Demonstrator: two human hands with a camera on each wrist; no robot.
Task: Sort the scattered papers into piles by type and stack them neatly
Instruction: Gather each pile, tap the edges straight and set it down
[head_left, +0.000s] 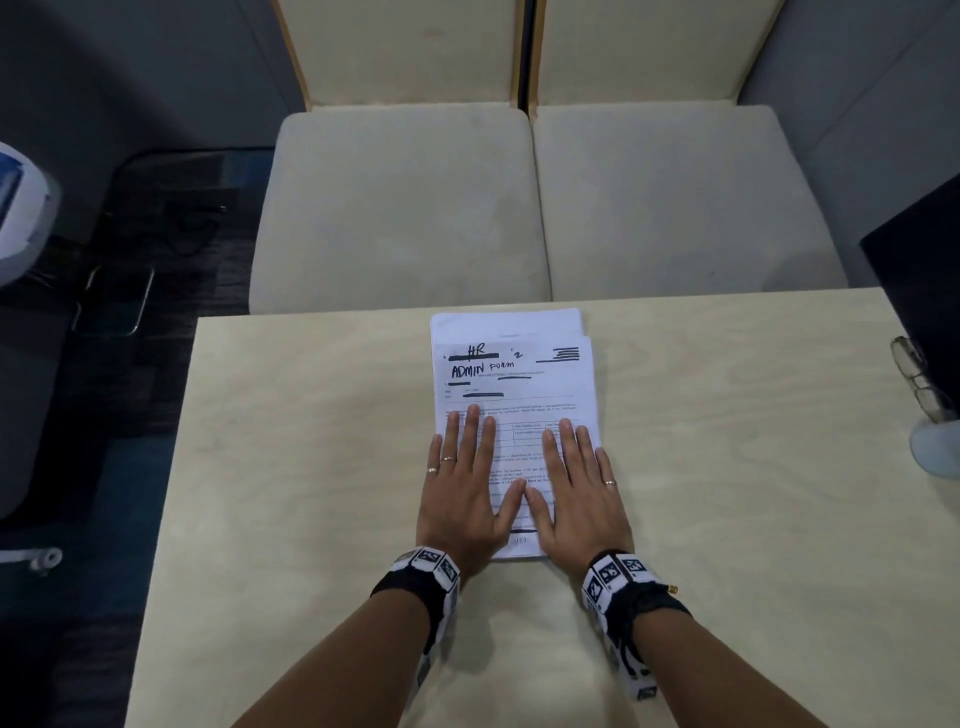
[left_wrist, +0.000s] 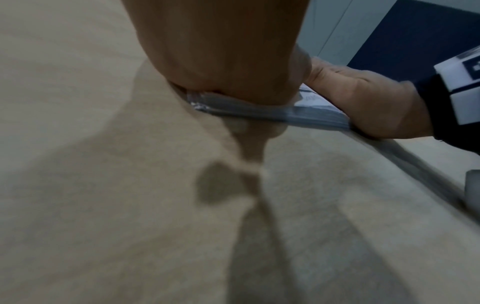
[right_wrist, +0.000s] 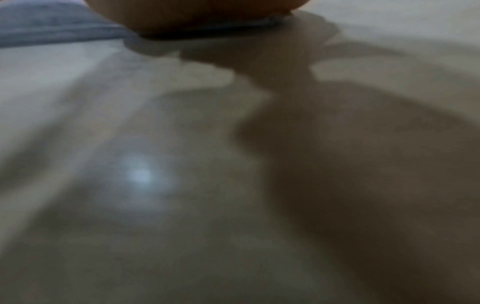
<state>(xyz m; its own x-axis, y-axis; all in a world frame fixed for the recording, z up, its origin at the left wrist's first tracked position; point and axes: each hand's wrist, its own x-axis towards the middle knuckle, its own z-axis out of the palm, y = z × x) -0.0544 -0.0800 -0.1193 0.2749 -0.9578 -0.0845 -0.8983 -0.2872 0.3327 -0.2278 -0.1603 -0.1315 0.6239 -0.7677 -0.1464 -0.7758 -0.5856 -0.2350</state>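
Observation:
A stack of white papers (head_left: 514, 384) lies in the middle of the light wooden table (head_left: 291, 415). Its top sheet bears handwritten "HR" and "ADMIN FORM". A sheet underneath sticks out at the far end. My left hand (head_left: 462, 478) lies flat on the stack's near left part, fingers straight. My right hand (head_left: 576, 488) lies flat on the near right part, and the two thumbs touch in the middle. In the left wrist view the stack's edge (left_wrist: 306, 117) shows under both palms. The right wrist view is blurred, with only the paper edge (right_wrist: 59, 30) and table visible.
Two cream chairs (head_left: 405, 208) stand past the table's far edge. Glasses (head_left: 919, 379) and a pale round object (head_left: 935, 447) lie at the table's right edge beside a dark panel (head_left: 919, 249). Dark floor lies to the left.

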